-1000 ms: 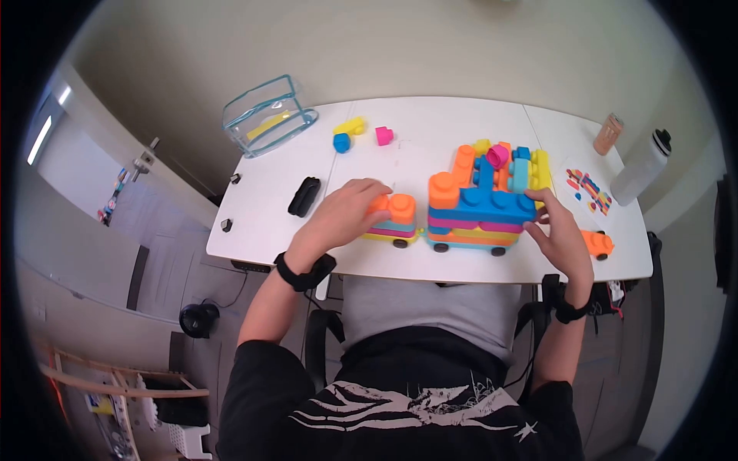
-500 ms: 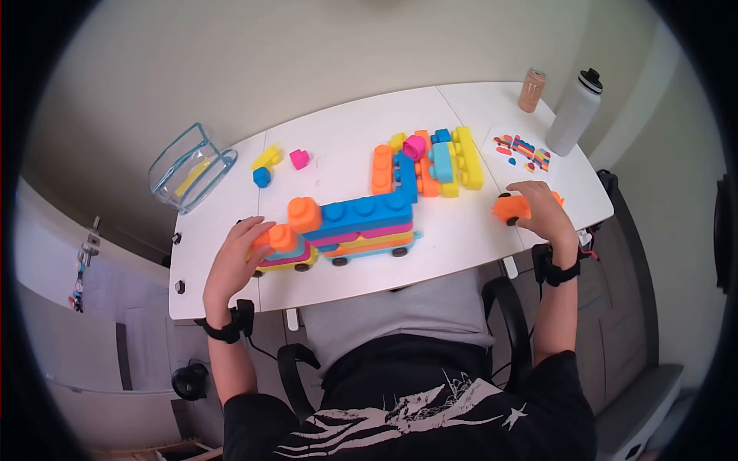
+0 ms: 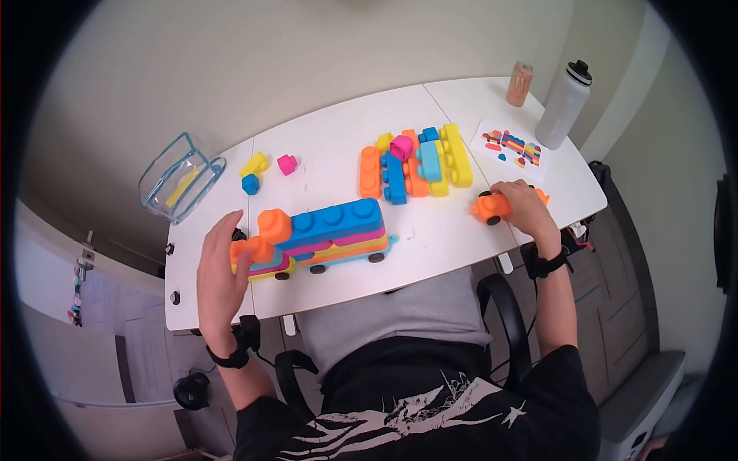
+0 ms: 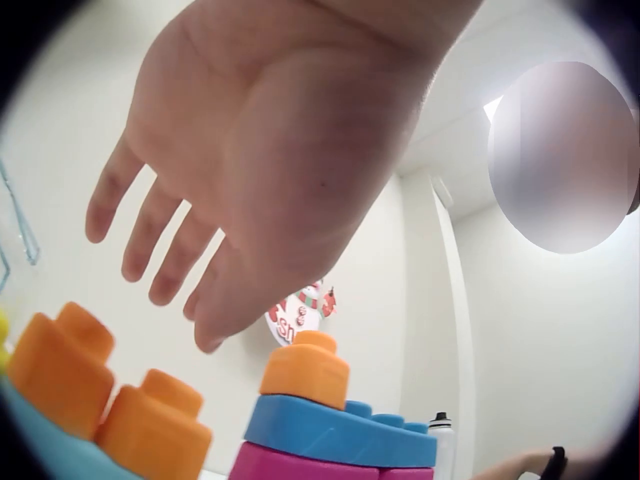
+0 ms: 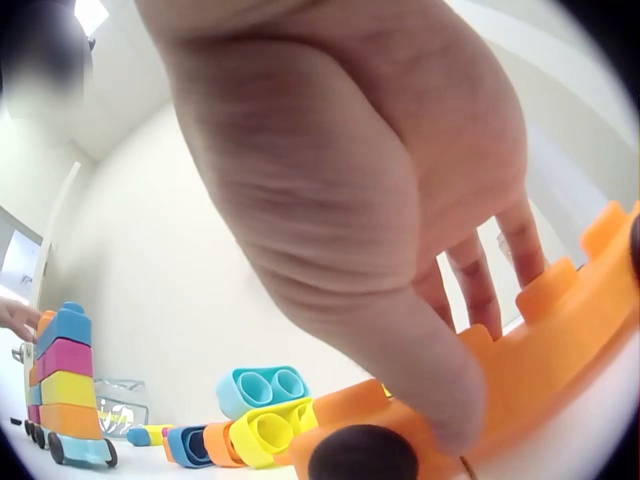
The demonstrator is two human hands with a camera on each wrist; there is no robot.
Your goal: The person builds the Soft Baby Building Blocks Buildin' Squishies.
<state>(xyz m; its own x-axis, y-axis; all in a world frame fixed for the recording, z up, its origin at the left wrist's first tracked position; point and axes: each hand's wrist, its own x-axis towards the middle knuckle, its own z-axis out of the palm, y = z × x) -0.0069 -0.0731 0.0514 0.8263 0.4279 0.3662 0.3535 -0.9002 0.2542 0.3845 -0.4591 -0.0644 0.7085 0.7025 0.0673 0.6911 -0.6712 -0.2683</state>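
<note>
My right hand [image 3: 526, 211] grips an orange wheeled toy base [image 3: 492, 206] near the table's right side. In the right wrist view the thumb presses its near side, by a black wheel [image 5: 362, 456], with the other fingers along the far side. A two-part block train stands at front left. Its long wagon [image 3: 338, 240] is stacked in layers under a blue studded brick [image 4: 340, 432]. The small front car [image 3: 269, 269] bears orange blocks [image 4: 155, 430]. My left hand [image 3: 219, 269] is beside this car, fingers extended; the left wrist view shows them above the orange blocks, holding nothing.
Loose blocks [image 3: 415, 165] lie grouped at the table's middle back, with a few small ones [image 3: 287, 164] farther left. A picture sheet [image 3: 511, 150], a can [image 3: 520, 84] and a white bottle [image 3: 565, 107] stand back right. A clear zip bag [image 3: 181, 180] sits at the left edge.
The train has moved left, away from below the loose blocks. My right hand has left the long wagon and taken hold of the orange base; my left hand has let go of the small car.
</note>
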